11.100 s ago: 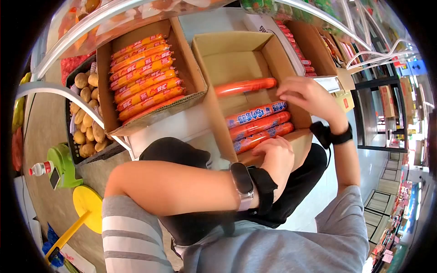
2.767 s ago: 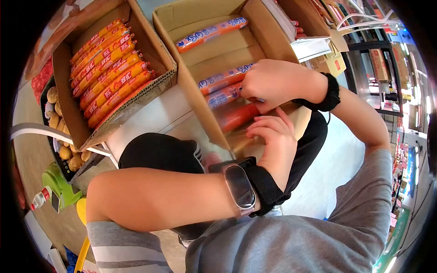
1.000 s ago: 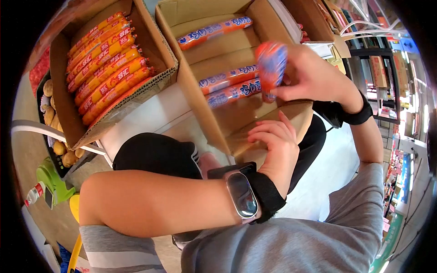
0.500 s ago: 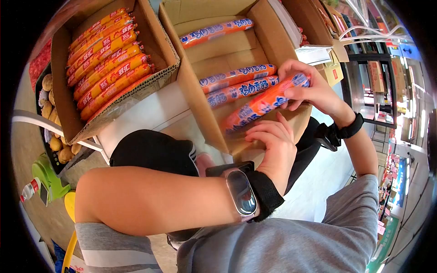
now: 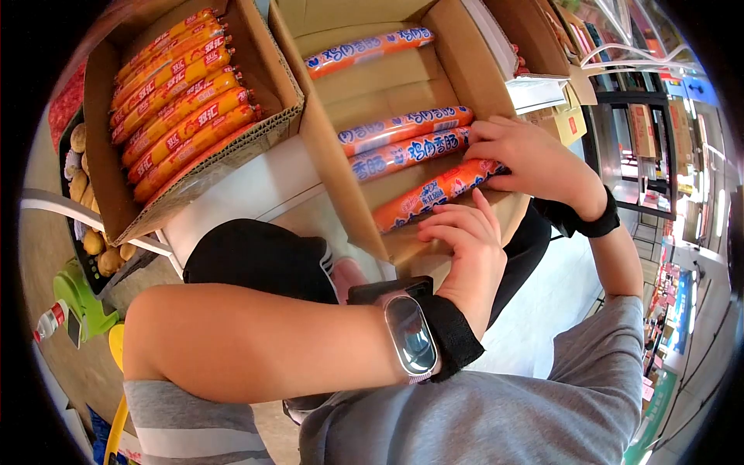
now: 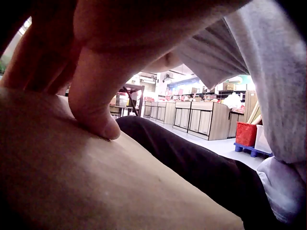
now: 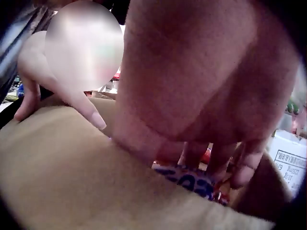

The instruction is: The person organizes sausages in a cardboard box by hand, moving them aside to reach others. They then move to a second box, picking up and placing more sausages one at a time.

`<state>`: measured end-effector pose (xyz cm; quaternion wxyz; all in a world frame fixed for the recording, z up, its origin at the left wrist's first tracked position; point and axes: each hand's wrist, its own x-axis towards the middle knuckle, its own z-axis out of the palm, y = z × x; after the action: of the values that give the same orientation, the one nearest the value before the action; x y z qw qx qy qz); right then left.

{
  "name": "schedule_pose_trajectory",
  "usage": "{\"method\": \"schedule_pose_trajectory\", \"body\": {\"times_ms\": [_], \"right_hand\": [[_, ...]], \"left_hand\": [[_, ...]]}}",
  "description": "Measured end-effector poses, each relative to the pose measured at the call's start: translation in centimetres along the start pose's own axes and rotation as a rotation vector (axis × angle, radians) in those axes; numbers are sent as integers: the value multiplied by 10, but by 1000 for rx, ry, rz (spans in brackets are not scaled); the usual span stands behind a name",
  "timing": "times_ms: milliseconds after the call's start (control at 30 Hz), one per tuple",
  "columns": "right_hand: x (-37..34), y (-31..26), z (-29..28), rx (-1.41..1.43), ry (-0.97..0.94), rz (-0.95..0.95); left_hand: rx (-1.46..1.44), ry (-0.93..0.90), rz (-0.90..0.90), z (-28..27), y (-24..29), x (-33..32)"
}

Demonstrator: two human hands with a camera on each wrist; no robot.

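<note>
My right hand (image 5: 539, 159) holds the right end of a sausage (image 5: 434, 195) in orange wrapping with blue lettering. This sausage slants in the near part of an open cardboard box (image 5: 322, 182). In the right wrist view, the fingers (image 7: 244, 170) hang past its blue-lettered wrapping (image 7: 184, 179). Just behind it lie two like sausages, a nearer one (image 5: 411, 155) and a farther one (image 5: 403, 128), side by side. Another sausage (image 5: 372, 51) lies alone near the box's far wall. My left hand (image 5: 473, 244) rests with loosely extended fingers on the near side of the box, its thumb (image 6: 108, 122) touching the cardboard.
To the left, another cardboard box (image 5: 267, 136) holds several yellow-orange sausages (image 5: 182, 105). Beyond it stands a black crate (image 5: 97, 279) of potatoes. A green stool (image 5: 85, 310) is on the floor at left. More boxes (image 5: 531, 35) stand at the back right, and shelves farther right.
My right hand took a sausage at the near side, raised and turned it, then lowered it slanting into the near part of the box. Lately the left hand has stayed on the near side.
</note>
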<state>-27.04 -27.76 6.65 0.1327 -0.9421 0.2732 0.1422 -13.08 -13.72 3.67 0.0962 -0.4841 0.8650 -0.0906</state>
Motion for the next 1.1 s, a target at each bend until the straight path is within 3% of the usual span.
{"method": "schedule_pose_trajectory", "body": {"times_ms": [100, 167, 300, 467, 700, 800, 867, 1067, 1100], "right_hand": [[3, 1, 2, 81, -46, -51], [6, -7, -7, 241, -215, 240], [5, -4, -3, 168, -295, 229], [1, 4, 16, 162, -176, 81], [5, 0, -3, 223, -175, 150], [5, 1, -20, 276, -39, 171], [9, 2, -28, 145, 17, 149], [46, -5, -2, 74, 161, -139], [52, -10, -3, -14, 55, -103]], "left_hand": [[-11, 20, -19, 1, 1, -1], [-11, 42, -20, 2, 3, -4], [-39, 161, 25, 5, 5, -13], [35, 94, 36, 5, 10, -15], [15, 89, 20, 5, 10, -15], [-6, 139, 16, 5, 9, -16], [5, 120, 14, 5, 11, -15], [12, 106, 18, 6, 10, -15], [-5, 105, 22, 5, 9, -15]]}}
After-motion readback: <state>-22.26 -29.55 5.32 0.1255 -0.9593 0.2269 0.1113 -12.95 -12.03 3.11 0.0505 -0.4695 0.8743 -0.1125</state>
